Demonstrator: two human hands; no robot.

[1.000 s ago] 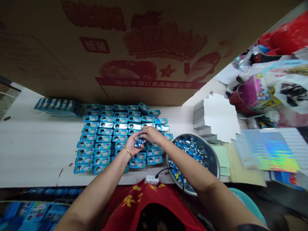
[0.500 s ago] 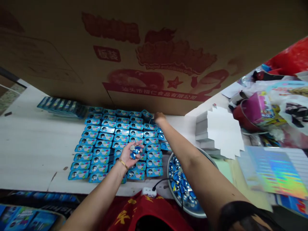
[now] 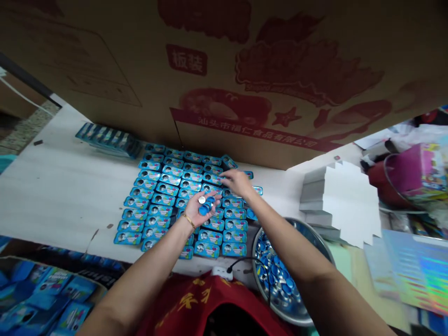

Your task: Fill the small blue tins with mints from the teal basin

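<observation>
Small blue boxes (image 3: 167, 189) with printed fronts stand in close columns on the white table. Each visible front has a small round spot near its left end. My left hand (image 3: 196, 211) is palm up above the middle columns, cupped around several round blue-and-silver caps (image 3: 206, 208). Just beyond it, my right hand (image 3: 238, 183) reaches over the boxes at the back right, fingers bent together and pointing left. What its fingertips hold, if anything, is too small to make out. More such caps fill a metal bowl (image 3: 257, 280), partly hidden by my right forearm.
A large cardboard carton (image 3: 227, 135) walls off the back. Clear-looking packs (image 3: 107, 137) lie at the back left. Folded white card (image 3: 350, 200) stands right of the bowl. A box of blue packages (image 3: 52, 284) sits low at left. A black cable (image 3: 245, 259) crosses the bowl's rim.
The view has swung left, so the scene sits farther right. My right hand has drawn back from the carton toward me and the left hand, which still holds the caps.
</observation>
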